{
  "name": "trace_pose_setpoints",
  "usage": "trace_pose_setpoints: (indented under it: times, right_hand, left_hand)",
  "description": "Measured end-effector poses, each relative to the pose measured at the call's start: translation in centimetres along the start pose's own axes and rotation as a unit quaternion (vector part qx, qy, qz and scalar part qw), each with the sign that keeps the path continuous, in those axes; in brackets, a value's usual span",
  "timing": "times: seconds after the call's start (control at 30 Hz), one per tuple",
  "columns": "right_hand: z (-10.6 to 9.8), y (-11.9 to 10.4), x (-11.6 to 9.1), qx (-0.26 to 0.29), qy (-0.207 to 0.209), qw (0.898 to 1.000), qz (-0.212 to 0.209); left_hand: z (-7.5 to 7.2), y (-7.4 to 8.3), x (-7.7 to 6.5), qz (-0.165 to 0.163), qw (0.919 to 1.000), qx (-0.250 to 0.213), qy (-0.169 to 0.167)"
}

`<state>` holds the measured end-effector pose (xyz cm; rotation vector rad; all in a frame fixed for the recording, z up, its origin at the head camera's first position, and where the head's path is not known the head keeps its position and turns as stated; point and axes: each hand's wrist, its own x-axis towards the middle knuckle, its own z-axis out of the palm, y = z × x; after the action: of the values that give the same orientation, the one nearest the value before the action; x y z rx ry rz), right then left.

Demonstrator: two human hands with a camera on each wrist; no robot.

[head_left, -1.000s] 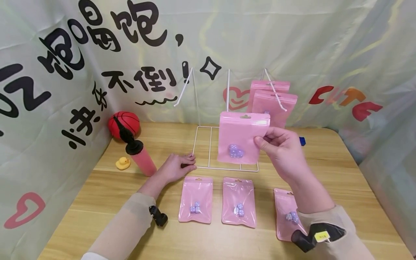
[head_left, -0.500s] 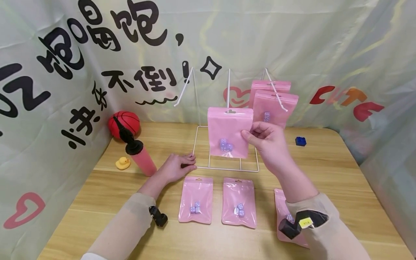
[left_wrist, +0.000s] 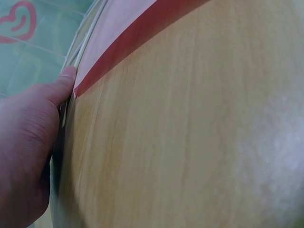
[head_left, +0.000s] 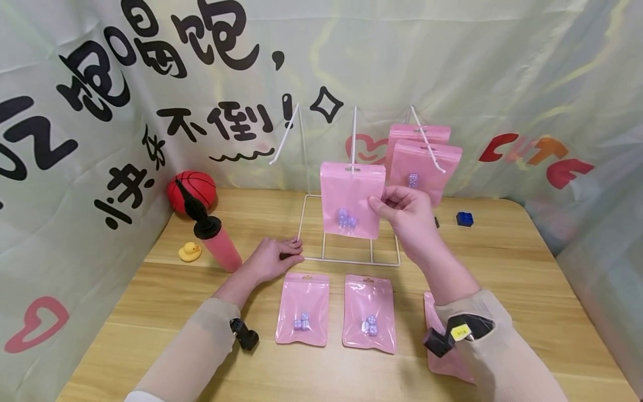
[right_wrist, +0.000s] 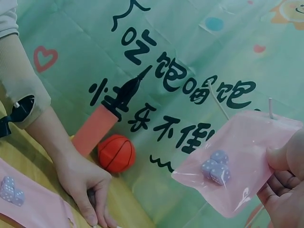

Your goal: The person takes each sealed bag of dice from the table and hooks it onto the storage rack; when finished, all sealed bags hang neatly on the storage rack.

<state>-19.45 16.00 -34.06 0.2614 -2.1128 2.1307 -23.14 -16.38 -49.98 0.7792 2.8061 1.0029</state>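
My right hand [head_left: 409, 215] pinches a pink zip bag [head_left: 351, 190] by its right edge, thumb in front. Purple dice [right_wrist: 216, 167] show inside. The bag is upright, its hang hole right at the tip of the middle prong of a white wire rack [head_left: 351, 261]. At the rack's front left base corner, my left hand [head_left: 273, 258] holds the wire between thumb and fingers. Two pink bags [head_left: 427, 167] hang on the right prong; the left prong [head_left: 284, 134] carries none. In the left wrist view, my thumb [left_wrist: 66, 83] lies along the wire.
Flat on the table before the rack lie pink dice bags [head_left: 302, 304], [head_left: 369, 312], one partly under my right forearm [head_left: 447, 357]. A pink pump [head_left: 218, 245], yellow duck [head_left: 190, 252] and red ball [head_left: 192, 192] stand left. A blue block [head_left: 464, 218] lies right.
My right hand has moved the bag left and slightly up, away from me, bringing its hang hole to the middle prong's tip. My left hand has stayed at the rack's corner.
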Motion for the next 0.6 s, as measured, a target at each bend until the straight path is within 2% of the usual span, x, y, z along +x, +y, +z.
trace_pose_setpoints:
  times: [0.43,0.6]
  right_hand:
    - [0.7,-0.1,2.3,-0.048,0.068,0.997,-0.001]
    - [1.0,-0.1,2.9,-0.104,0.090,0.990,-0.024]
  left_hand:
    - [-0.1,0.0,0.2,-0.009,0.9999,0.000,-0.010]
    - [-0.1,0.0,0.1,-0.010,0.9999,-0.001,-0.012]
